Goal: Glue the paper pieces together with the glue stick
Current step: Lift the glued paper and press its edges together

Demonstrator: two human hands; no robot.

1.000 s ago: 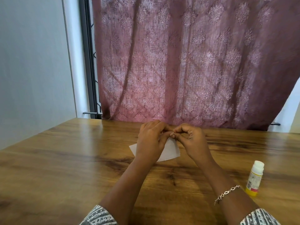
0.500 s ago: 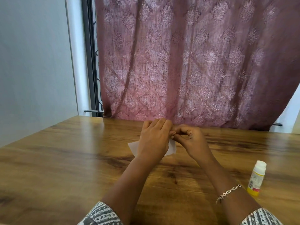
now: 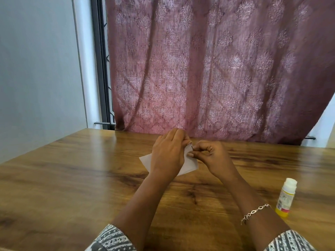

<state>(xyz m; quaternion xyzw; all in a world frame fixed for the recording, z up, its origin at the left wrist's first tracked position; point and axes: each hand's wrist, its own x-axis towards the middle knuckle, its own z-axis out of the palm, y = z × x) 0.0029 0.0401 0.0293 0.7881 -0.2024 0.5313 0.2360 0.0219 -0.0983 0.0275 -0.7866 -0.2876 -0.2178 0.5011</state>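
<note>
White paper pieces (image 3: 190, 164) lie at the middle of the wooden table (image 3: 72, 178), mostly hidden under my hands. My left hand (image 3: 167, 153) lies over the paper, its fingers reaching to the far edge; its fingertips are hidden. My right hand (image 3: 208, 153) pinches the paper's upper right edge between thumb and curled fingers. A glue stick (image 3: 286, 197), yellow with a white cap, stands upright at the right of the table, apart from both hands.
A maroon patterned curtain (image 3: 208, 69) hangs just behind the table's far edge. A dark window frame (image 3: 101, 69) and a pale wall (image 3: 36, 69) stand at the left. A bracelet (image 3: 255, 211) circles my right wrist.
My left hand's fingers have straightened over the paper. The paper has shifted slightly beneath my hands. My right hand keeps its pinch on the paper's edge.
</note>
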